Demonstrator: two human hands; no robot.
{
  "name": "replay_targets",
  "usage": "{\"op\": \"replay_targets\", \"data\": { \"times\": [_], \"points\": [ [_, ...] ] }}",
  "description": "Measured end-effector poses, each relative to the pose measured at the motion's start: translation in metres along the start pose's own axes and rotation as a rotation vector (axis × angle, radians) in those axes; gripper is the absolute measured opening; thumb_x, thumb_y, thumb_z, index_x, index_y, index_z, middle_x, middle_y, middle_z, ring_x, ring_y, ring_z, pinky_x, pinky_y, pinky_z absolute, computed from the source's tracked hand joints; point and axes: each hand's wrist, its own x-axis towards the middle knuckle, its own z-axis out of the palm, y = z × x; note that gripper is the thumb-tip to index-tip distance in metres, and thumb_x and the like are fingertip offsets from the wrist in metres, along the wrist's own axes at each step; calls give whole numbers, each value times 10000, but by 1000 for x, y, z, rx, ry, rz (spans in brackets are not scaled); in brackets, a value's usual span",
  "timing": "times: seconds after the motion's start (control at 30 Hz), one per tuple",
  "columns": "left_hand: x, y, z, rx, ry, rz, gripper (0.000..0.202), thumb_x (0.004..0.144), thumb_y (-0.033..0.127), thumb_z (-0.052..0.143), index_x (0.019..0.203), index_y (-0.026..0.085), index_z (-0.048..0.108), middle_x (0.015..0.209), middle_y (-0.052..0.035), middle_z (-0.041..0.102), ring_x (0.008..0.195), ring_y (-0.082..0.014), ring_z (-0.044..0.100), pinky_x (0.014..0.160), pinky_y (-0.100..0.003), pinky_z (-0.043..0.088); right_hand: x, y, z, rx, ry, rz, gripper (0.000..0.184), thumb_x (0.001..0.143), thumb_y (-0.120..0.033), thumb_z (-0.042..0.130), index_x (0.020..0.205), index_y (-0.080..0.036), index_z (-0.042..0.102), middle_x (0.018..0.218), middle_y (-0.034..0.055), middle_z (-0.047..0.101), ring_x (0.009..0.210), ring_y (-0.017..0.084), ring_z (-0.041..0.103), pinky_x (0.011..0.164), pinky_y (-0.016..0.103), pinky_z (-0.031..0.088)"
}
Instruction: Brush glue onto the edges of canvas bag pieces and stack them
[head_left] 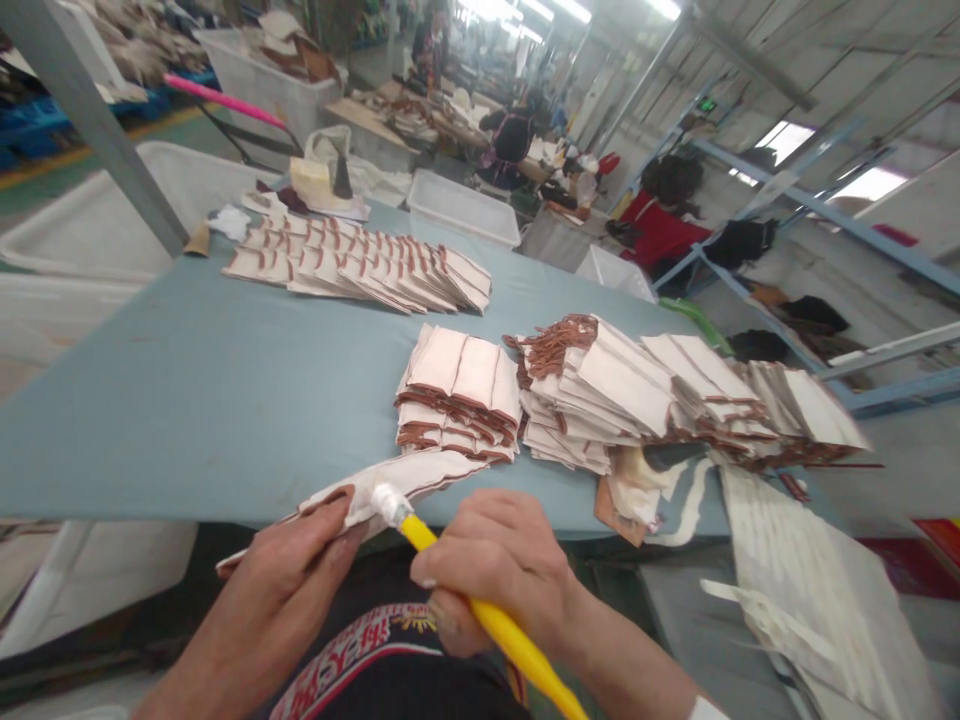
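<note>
My left hand point(300, 555) is closed on a long white fabric strip point(431, 470) with brown edges, at the near edge of the table. In my right hand point(499, 565) is a brush with a yellow handle point(517, 640). The white-coated brush tip point(388, 503) rests against the strip, just beside the left fingers. Behind the strip stands a stack of folded white pieces point(461, 375) with brown edges. To its right lies another pile of such pieces point(619, 380), with brown laces or fringe on top.
A fanned row of white and brown pieces point(352, 262) lies across the back of the blue-grey table point(195, 400). More stacks point(705, 375) line the right side. White cloth point(817, 580) hangs at the right. Plastic bins point(465, 207) and a metal post point(112, 120) stand beyond; people work farther back.
</note>
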Motion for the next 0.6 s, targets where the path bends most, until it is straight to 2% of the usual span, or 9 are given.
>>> {"op": "replay_targets", "data": {
  "times": [0.1, 0.17, 0.27, 0.33, 0.4, 0.47, 0.53, 0.6],
  "points": [
    [-1, 7, 4, -82, 11, -6, 301, 976, 501, 631, 935, 251, 795, 948, -46, 822, 794, -233, 705, 800, -241, 556, 0, -1, 6, 9, 37, -70, 170, 1082, -255, 509, 929, -234, 580, 557, -83, 557, 434, 88, 485, 440, 249, 412],
    [0, 14, 6, -167, 63, -20, 286, 950, 501, 671, 870, 255, 793, 886, -26, 812, 712, -212, 654, 795, -242, 558, -2, -2, 13, 72, 54, -102, 183, 1075, -265, 509, 910, -240, 584, 541, -90, 545, 418, 84, 493, 425, 245, 415],
    [3, 21, 5, -238, 85, -16, 288, 872, 526, 768, 787, 256, 815, 876, -26, 820, 761, -229, 678, 875, -248, 572, -7, -2, 15, 251, 178, 45, 172, 1089, -264, 506, 960, -246, 619, 635, -56, 666, 468, 89, 589, 505, 217, 513],
    [6, 20, 2, -276, 72, -42, 295, 820, 540, 822, 767, 251, 839, 895, -38, 831, 862, -261, 724, 920, -247, 574, -10, 1, 8, 364, 267, 213, 182, 1099, -268, 513, 975, -244, 644, 699, -29, 696, 456, 90, 572, 485, 217, 510],
    [7, 16, -1, -352, 44, -88, 309, 810, 549, 835, 860, 246, 876, 952, -48, 845, 962, -289, 745, 933, -249, 576, -11, 4, -2, 483, 300, 371, 205, 1113, -296, 519, 977, -236, 661, 686, -35, 639, 405, 76, 485, 401, 199, 423],
    [8, 11, -2, -461, -10, -131, 355, 838, 539, 824, 1030, 247, 886, 1006, -52, 853, 1001, -292, 749, 908, -253, 587, -9, 7, -8, 616, 303, 461, 241, 1128, -333, 518, 961, -230, 657, 629, -68, 534, 365, 58, 397, 346, 171, 323],
    [8, 7, -1, -579, -68, -176, 400, 847, 498, 840, 1162, 251, 864, 1003, -50, 856, 937, -267, 753, 849, -254, 602, -6, 11, -9, 690, 311, 476, 281, 1137, -370, 508, 932, -230, 640, 579, -96, 441, 346, 54, 351, 330, 155, 285],
    [9, 6, 2, -679, -108, -219, 434, 827, 448, 880, 1212, 251, 849, 958, -44, 855, 803, -224, 738, 800, -258, 613, -2, 17, -5, 651, 306, 445, 304, 1141, -394, 496, 925, -230, 633, 577, -95, 447, 353, 57, 361, 341, 158, 311]
  ]
}}
